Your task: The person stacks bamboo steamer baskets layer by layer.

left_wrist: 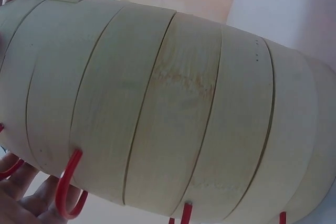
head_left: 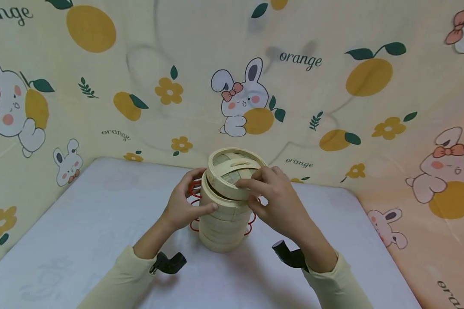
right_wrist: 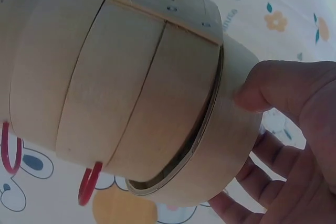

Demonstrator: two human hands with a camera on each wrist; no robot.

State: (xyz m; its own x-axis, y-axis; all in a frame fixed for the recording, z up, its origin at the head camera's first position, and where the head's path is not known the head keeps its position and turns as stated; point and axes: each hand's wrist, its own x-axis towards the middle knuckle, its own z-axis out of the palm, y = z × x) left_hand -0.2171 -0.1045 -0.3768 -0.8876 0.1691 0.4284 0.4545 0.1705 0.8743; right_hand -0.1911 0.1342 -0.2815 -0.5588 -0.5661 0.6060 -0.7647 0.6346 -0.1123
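Observation:
A stack of round bamboo steamer baskets stands upright on the table, with red loops on its sides. My left hand grips the stack's upper left side, thumb in front and fingers behind. On top, the woven bamboo lid sits tilted, and a dark gap shows under its rim in the right wrist view. My right hand holds the lid's right edge, with the thumb on the near side of the rim and the fingers on the far side.
The table has a white cover. Behind it hangs a cream cloth printed with rabbits and oranges. Black wrist mounts stick out from both sleeves, near the stack's base.

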